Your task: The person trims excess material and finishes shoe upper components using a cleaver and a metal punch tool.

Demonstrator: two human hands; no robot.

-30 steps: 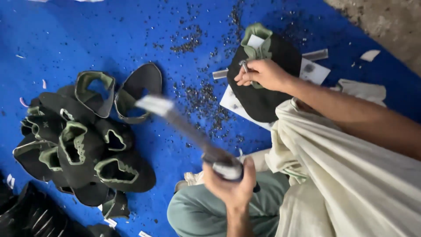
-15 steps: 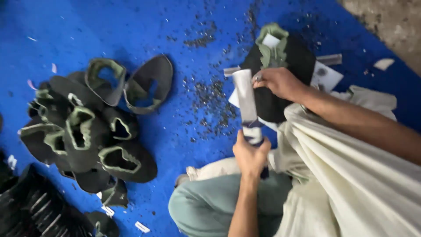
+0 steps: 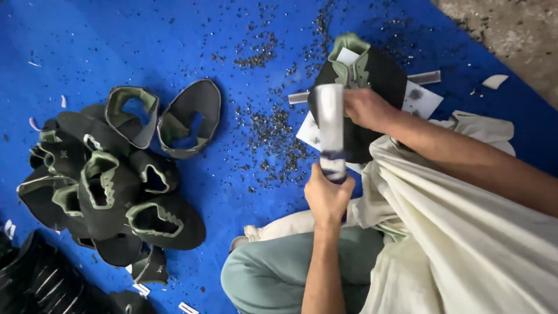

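The left hand (image 3: 327,195), clenched on a metal bar (image 3: 331,131), has swung it upright from its earlier slant toward the dark shoe upper (image 3: 372,87) that the right hand (image 3: 365,109) pins on the far blue mat (image 3: 174,35).

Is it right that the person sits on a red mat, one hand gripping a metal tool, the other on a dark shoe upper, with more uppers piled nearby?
Not quite: the head view shows a blue mat. The left hand grips the metal tool, the right hand rests on the dark shoe upper, and the pile lies nearby.
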